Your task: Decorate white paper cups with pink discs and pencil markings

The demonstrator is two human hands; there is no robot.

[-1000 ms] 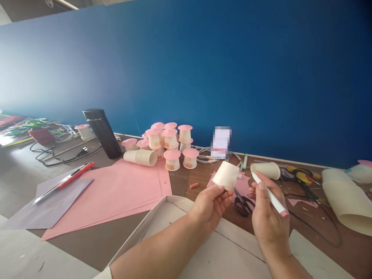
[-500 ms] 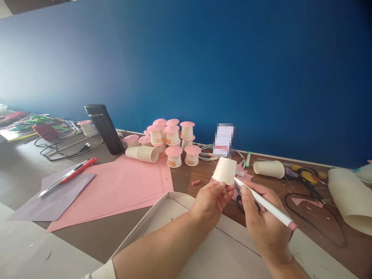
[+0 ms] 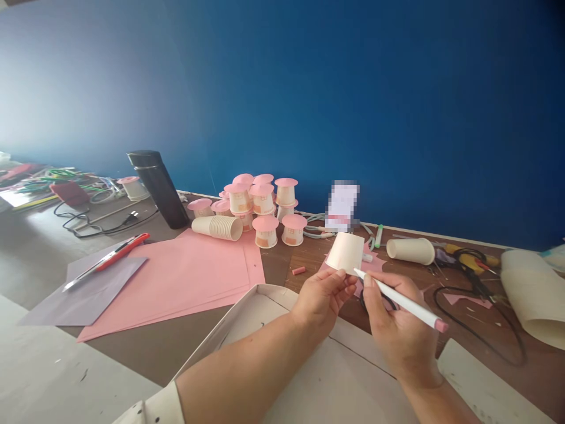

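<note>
Upside down in my left hand (image 3: 324,294) is a plain white paper cup (image 3: 345,251), pinched near its rim. My right hand (image 3: 399,327) grips a white marker (image 3: 404,303) with a pink end, its tip at the cup's lower right edge. A pink marker cap (image 3: 299,271) lies on the table to the left of the cup. Behind are several cups with pink paper roofs (image 3: 265,224) and drawn doors and windows, some stacked. Scissors (image 3: 366,297) are partly hidden behind my right hand.
Left are a nested cup stack (image 3: 216,227), pink paper sheets (image 3: 176,277), a red utility knife (image 3: 108,259) on purple paper and a black flask (image 3: 159,188). A phone-like object (image 3: 342,206) leans at the wall. Right are a lying cup (image 3: 410,251), cables and more cups (image 3: 529,294). A cardboard tray (image 3: 229,335) lies below my arms.
The view has tilted slightly, so everything sits a little higher. Cup and marker keep nearly the same pose, with the marker's tip still at the cup's lower edge.
</note>
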